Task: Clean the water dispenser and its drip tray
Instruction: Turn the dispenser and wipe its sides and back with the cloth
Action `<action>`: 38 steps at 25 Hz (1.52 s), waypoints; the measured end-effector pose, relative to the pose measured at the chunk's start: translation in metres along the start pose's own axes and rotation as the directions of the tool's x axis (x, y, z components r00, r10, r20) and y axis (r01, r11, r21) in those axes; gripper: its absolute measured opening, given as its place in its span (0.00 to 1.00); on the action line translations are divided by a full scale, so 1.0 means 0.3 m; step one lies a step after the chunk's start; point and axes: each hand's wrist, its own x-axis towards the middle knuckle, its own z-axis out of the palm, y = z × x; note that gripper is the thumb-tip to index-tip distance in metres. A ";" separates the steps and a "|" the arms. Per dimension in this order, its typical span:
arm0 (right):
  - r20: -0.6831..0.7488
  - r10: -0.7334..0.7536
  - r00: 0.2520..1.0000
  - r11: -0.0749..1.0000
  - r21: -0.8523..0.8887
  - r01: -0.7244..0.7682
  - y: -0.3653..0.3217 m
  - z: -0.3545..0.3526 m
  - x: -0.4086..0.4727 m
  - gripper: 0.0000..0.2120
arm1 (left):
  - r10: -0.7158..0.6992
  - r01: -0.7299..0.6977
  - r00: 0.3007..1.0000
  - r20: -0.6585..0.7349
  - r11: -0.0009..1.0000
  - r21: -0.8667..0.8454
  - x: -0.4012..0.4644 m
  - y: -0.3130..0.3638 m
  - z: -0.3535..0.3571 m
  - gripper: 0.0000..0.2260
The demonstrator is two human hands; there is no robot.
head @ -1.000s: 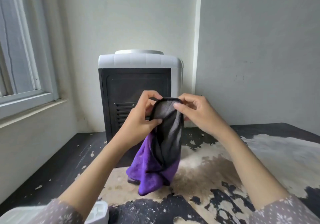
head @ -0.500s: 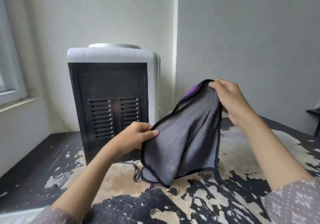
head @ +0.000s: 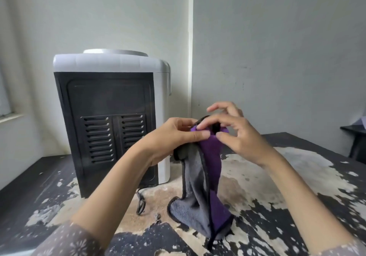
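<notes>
While both hands (head: pixel 174 137) (head: pixel 237 137) pinch the cloth (head: pixel 210 160), no writing shows.

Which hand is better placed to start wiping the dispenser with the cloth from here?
Probably the left hand. It grips the cloth at its top fold and sits right beside the water dispenser. The right hand only pinches the cloth's upper edge, and it is farther from the dispenser.

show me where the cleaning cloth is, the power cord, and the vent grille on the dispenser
cleaning cloth (head: pixel 211 156): head view, on the purple face just below the hands.
power cord (head: pixel 141 204): head view, on the loop lying on the table by the dispenser's base.
vent grille (head: pixel 99 140): head view, on the left bank of slats.
</notes>
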 end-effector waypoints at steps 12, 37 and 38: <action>-0.296 0.278 0.914 0.912 0.379 -0.155 0.119 -0.152 0.197 0.08 | 0.529 -0.119 0.799 -0.286 0.605 0.787 0.214 0.149 -0.023 0.11; 0.240 0.439 0.866 0.842 0.226 -0.490 0.295 0.478 0.160 0.15 | 0.489 0.360 0.495 -0.718 0.637 0.682 -0.111 -0.372 -0.287 0.40; 0.212 0.445 0.870 0.834 0.256 -0.489 0.294 0.508 0.164 0.13 | 0.429 0.340 0.510 -0.746 0.696 0.632 -0.117 -0.377 -0.308 0.40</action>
